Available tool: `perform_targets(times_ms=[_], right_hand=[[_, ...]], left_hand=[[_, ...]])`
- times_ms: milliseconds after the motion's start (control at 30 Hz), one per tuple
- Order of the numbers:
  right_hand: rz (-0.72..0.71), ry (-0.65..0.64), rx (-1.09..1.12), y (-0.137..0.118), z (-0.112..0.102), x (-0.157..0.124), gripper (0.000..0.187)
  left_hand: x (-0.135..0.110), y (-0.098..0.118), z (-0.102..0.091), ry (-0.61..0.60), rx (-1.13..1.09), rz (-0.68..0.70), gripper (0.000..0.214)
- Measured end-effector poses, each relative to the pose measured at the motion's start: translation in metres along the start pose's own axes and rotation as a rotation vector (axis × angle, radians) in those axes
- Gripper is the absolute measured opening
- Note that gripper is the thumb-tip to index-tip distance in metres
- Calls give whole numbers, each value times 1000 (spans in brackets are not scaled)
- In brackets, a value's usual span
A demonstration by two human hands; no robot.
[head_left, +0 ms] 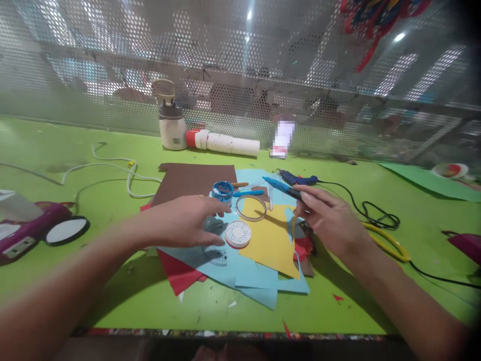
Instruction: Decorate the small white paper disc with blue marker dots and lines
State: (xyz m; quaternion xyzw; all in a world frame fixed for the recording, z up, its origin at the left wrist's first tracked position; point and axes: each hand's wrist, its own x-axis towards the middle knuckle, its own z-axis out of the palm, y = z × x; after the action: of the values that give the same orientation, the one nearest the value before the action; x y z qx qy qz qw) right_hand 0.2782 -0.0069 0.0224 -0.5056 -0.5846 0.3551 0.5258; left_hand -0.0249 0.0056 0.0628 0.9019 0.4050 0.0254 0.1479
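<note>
Near the front edge of the bright green surface (143, 313), loose light blue paper sheets (255, 278) are overlapping, with a yellow paper sheet (268, 245) lying on them. These sheets could be slipping if a forearm or wrist drags across them, carrying along the round white disc with blue dots (238, 233), which is resting at the yellow sheet's left side.

The left hand (184, 220) is hovering half open just left of the disc, thumb and fingers parted, above a clear plastic piece (216, 256); whether it is touching that piece, I cannot tell. A careless thumb could be knocking the disc askew.

The right hand (332, 220) is closing its fingers around a slim blue-and-black pen (280, 187), the blue end pointing toward the back edge. If that end is uncapped, a dip could be leaving stray marks on the paper.

Farther back, a dark blue corded hand tool (298, 179) is lying beyond the pen; a snagged black cord (372, 213) could be pulling it sideways.
</note>
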Motion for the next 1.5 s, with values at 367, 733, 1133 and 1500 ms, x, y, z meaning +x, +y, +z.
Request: perform_targets(times_ms=[367,733,1133,1500], right_hand=[[223,-20,490,-17,-9,-6,25],[259,-53,484,-21,-9,-15,24],[335,36,546,-15,2,-4,24],[148,23,365,-36,8,8,17]], left_hand=[[15,13,32,59,-14,28,67],[15,15,36,57,-45,85,63],[17,13,34,32,-87,91,61],[18,12,48,107,-77,129,69]])
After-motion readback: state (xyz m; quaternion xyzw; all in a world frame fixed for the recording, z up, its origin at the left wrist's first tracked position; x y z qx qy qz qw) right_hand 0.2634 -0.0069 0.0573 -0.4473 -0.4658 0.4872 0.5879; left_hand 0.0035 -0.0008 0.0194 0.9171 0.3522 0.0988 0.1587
